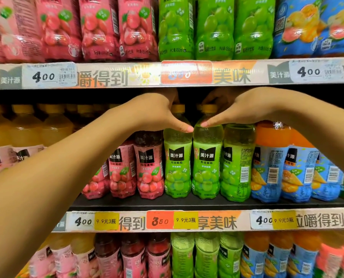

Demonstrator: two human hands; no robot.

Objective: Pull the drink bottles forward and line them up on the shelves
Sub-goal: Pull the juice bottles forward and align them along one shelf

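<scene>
Green bottles (192, 169) stand at the middle shelf's (187, 203) front edge. Left hand (157, 113) and right hand (237, 111) each hook a neck, thumbs on shoulders, likely dragging them forward; the fingers behind are hidden.

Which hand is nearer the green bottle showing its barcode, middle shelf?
Right. The right hand grips the top of the green bottle next to the barcode-side green bottle, its palm just above that one. The left hand holds the top of a bottle two places left.
</scene>
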